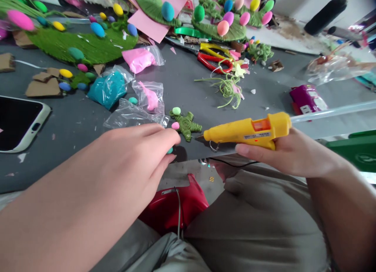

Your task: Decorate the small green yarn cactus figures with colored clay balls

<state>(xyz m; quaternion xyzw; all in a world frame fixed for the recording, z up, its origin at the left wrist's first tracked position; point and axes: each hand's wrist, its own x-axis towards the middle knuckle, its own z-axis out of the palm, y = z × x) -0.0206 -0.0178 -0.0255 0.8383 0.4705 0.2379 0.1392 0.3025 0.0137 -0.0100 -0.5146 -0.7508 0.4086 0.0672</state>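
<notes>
My right hand [293, 150] is wrapped round the handle of a yellow hot glue gun [246, 131], and a clear glue stick [331, 112] sticks out of its back end. The gun's metal nozzle points left, close to the lower right arm of a green yarn-wrapped star [187, 125] lying on the table. A pale green egg [176, 111] and a pink egg [175, 125] sit at the star's left side. Just left of the star, my left hand [138, 154] pinches a small teal egg [169, 150] between thumb and fingers, mostly hidden by them.
Bags with pink [138, 60] and teal [108, 88] pieces lie behind my left hand. Red-handled scissors [214, 63] and yarn scraps [229, 90] are beyond the star. Green egg-decorated shapes [82, 45] line the back. A phone [20, 123] lies left; a red stool [179, 205] stands below.
</notes>
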